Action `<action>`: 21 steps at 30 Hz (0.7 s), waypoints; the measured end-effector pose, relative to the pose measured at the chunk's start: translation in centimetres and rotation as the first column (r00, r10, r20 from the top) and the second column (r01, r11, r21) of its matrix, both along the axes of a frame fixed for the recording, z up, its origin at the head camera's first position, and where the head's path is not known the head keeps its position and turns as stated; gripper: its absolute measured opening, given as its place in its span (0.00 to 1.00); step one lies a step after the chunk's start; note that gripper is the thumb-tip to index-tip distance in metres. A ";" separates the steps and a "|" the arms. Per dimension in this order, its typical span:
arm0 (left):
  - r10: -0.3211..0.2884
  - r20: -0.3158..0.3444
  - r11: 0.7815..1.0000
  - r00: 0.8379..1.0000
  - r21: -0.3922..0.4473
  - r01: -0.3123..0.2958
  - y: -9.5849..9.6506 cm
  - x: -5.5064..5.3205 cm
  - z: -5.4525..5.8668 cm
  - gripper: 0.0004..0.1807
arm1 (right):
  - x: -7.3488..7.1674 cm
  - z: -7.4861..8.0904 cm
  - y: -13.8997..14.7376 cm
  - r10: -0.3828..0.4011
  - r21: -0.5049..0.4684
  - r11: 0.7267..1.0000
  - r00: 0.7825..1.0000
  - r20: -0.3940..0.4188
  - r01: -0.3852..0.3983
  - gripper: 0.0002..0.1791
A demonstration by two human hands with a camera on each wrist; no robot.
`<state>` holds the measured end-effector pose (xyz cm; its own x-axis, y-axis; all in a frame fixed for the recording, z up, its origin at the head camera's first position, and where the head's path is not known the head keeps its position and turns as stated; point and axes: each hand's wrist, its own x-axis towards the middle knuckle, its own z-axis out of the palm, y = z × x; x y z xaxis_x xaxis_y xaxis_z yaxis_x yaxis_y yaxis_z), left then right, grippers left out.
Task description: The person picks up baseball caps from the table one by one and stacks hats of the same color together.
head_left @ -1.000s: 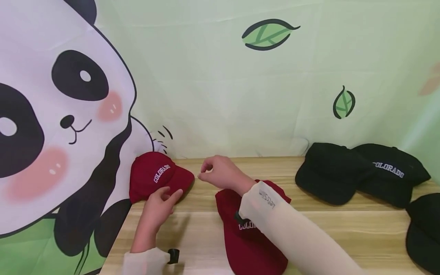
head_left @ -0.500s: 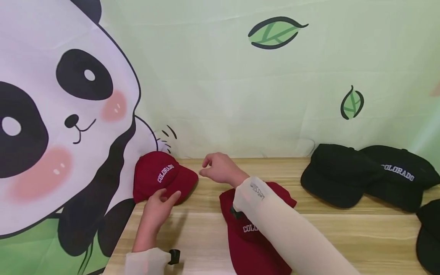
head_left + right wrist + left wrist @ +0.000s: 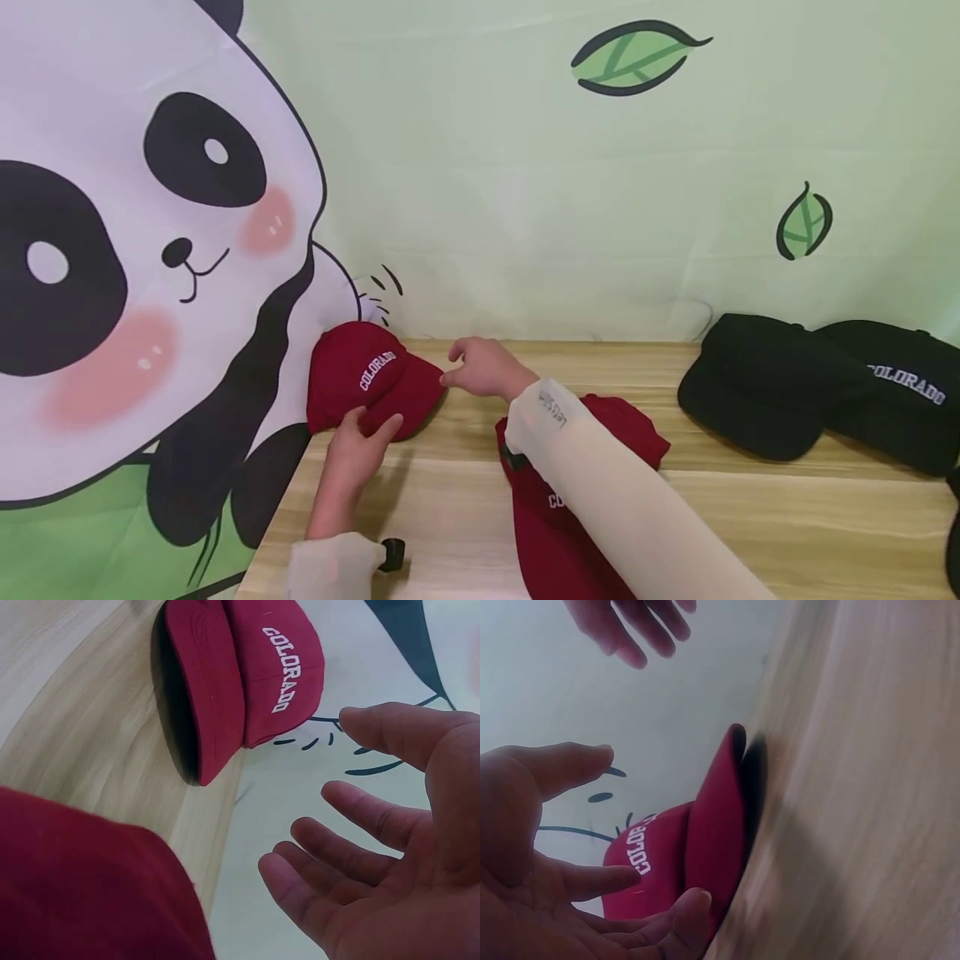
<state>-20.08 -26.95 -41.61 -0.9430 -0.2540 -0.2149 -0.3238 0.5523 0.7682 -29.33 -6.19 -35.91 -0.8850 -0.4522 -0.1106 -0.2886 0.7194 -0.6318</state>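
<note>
Left hand [image 3: 356, 450]: thumb and fingers spread apart, slightly bent, at the near side of a red COLORADO baseball cap [image 3: 360, 367]; whether the fingertips touch it cannot be told. Right hand [image 3: 483, 367]: fingers loosely bent, thumb spread from them, raised just right of the brim's tip; the right wrist view shows a gap between this hand and the cap. The cap sits crown up in the far left corner of the tabletop [image 3: 450, 483], beside its left edge, brim pointing right.

Between this brim and a second red baseball cap [image 3: 547, 542] runs a strip of tabletop, bounding the room between the hands. The second cap lies with its brim toward the near side, partly hidden under the pale right sleeve [image 3: 630, 492]. A wider stretch of wood separates it from a black cap [image 3: 757, 383] on the far right, which overlaps a black COLORADO cap [image 3: 892, 367]; part of another black cap [image 3: 954, 542] is cut off at the right.

The surface is light, wood-grained, with a straight far edge. Behind it hangs a pale green backdrop [image 3: 487, 208] printed with leaves and, at left, a large panda [image 3: 225, 275].
</note>
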 end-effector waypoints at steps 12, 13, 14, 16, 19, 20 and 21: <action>0.042 0.011 0.996 0.999 0.078 -0.043 -0.1 -0.1 -0.7 0.48 | -0.8 -1.2 -1.5 -0.003 -0.022 1.000 1.000 0.020 0.003 0.28; 0.045 0.012 0.995 0.999 0.086 -0.046 -0.1 -0.1 -0.8 0.48 | -0.8 -1.2 -1.6 -0.007 -0.024 1.000 1.000 0.025 0.008 0.28; 0.049 0.009 0.994 0.999 0.098 -0.049 -0.1 -0.1 -0.9 0.48 | -0.8 -1.3 -1.7 -0.011 -0.022 1.000 1.000 0.029 0.011 0.28; 0.054 0.004 0.991 0.999 0.119 -0.054 0.0 -0.2 -1.1 0.47 | -0.9 -1.5 -1.9 -0.013 -0.011 1.000 0.999 0.031 0.014 0.29; 0.062 -0.002 0.986 0.998 0.153 -0.061 0.1 -0.4 -1.3 0.47 | -1.0 -1.7 -2.2 -0.018 0.006 1.000 0.999 0.038 0.018 0.29; 0.065 -0.003 0.985 0.998 0.159 -0.064 0.1 -0.4 -1.4 0.47 | -1.1 -1.8 -2.3 -0.017 0.012 1.000 0.999 0.039 0.016 0.29; 0.068 -0.003 0.984 0.998 0.163 -0.066 0.1 -0.3 -1.3 0.47 | -1.1 -1.8 -2.4 -0.016 0.016 1.000 0.999 0.041 0.016 0.29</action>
<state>-20.43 -26.86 -42.96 -0.9271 -0.2790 -0.2504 -0.3488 0.3970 0.8490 -30.46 -8.63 -37.70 -0.8866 -0.4360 -0.1542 -0.2508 0.7335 -0.6318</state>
